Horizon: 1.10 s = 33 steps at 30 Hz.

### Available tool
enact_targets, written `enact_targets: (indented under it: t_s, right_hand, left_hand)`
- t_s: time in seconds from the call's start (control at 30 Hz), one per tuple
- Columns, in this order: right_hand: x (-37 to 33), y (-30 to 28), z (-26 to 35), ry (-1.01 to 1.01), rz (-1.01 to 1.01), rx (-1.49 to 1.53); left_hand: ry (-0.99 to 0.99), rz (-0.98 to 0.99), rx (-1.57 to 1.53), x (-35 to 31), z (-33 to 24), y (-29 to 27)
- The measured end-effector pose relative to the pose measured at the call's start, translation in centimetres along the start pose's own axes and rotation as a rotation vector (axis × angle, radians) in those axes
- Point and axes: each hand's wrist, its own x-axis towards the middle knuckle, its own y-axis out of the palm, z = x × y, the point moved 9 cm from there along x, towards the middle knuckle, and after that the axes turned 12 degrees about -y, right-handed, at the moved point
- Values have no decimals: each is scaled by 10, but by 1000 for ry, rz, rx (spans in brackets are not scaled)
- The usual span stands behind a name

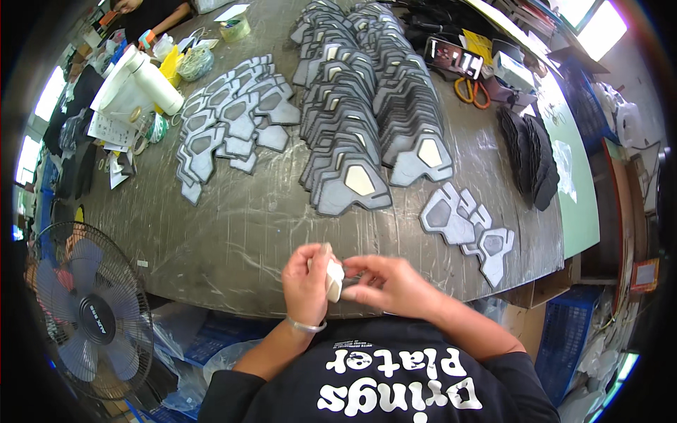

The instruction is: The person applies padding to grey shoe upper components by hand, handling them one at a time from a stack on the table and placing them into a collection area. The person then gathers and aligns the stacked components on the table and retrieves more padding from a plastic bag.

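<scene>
1. a few small white pieces [334, 278] are held in the left hand [306, 280], above the near edge of the surface [229, 243] and close to the body, probably so that they can be met easily by the right hand [386, 283].
2. the left hand is closed around the white pieces, which are gripped between thumb and fingers on the side facing the right hand.
3. the right hand is half open: its fingers are curled, and a gap is left between thumb and forefinger. its fingertips are brought close to the white pieces, but because of overlap and blur it cannot be told whether anything is pinched there.
4. two long columns of grey pieces [343, 113] are laid beyond the hands, overlapped like roof tiles, presumably to save room while each cream patch [360, 180] is left exposed.
5. loose grey pieces [450, 221] without patches are spread to the right, perhaps for easy reach.
6. another grey group [238, 128] is laid overlapped at the left.
7. black pieces [530, 158] and orange-handled scissors [472, 92] are set farther right, seemingly out of the way.
</scene>
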Motion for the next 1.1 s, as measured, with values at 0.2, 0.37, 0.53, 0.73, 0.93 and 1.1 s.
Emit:
enact_targets:
  t_s: [0.2, 0.37, 0.53, 0.73, 0.93, 1.1]
  right_hand:
    - [-23, -22, -2, -113, -435, 95]
    - [-41, -43, -7, -100, -413, -159]
    - [-57, -51, -23, -28, -524, 132]
    - [-73, -75, 11, -266, -688, -482]
    - [-79, -88, -2, -275, -713, -95]
    - [-88, -113, -34, -68, -714, 337]
  left_hand:
    - [96, 127, -277, 13, -2, 60]
    - [-66, 276, -275, 18, 22, 85]
    - [-176, 360, -158, 9, 38, 93]
    - [-107, 295, -312, 9, 37, 108]
    - [-184, 233, -381, 14, 45, 115]
    - [-151, 388, -113, 33, 49, 112]
